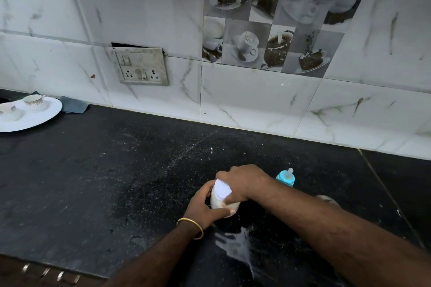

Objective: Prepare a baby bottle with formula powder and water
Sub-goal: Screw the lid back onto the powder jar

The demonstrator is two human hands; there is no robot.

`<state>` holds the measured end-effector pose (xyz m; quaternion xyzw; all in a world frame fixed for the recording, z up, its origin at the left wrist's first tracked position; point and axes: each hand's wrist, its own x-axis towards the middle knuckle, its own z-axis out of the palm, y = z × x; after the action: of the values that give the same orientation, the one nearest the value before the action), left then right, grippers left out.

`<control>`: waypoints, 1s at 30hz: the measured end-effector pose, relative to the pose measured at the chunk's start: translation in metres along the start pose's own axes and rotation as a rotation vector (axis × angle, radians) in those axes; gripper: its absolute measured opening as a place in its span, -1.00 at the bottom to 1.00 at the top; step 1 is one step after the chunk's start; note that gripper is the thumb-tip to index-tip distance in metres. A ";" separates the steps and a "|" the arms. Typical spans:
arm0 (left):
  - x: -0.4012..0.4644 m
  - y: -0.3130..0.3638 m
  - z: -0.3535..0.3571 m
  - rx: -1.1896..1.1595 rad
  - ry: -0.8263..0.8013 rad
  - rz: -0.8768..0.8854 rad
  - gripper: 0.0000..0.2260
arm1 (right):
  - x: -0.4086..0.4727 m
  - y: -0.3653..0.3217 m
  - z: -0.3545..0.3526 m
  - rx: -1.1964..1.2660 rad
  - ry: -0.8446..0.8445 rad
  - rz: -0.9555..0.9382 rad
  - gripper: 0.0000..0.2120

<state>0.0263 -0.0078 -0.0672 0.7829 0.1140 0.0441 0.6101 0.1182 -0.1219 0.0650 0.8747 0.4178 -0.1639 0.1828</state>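
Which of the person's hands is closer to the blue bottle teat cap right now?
Right. The right hand sits on top of the white container, just beside the blue teat cap. The left hand grips the container's far side, farther from the cap.

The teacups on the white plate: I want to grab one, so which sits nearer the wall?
The right-hand teacup, with the patterned rim, sits nearer the wall on the white plate; the other teacup is at the frame's left edge.

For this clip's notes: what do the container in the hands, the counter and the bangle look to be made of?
Container: seems translucent whitish plastic, pale contents showing through, with an opaque white lid. Counter: looks like dark polished stone, speckled, with a dull sheen and a white spill. Bangle on the left hand: probably gold-coloured metal, thin and shiny.
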 end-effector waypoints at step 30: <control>0.020 0.017 0.008 0.126 -0.032 0.080 -0.22 | -0.043 0.031 0.055 0.706 0.255 0.073 0.05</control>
<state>0.0496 -0.0146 -0.0546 0.8243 0.0754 0.0489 0.5591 0.1095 -0.1939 0.0413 0.9116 0.3235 -0.1811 -0.1778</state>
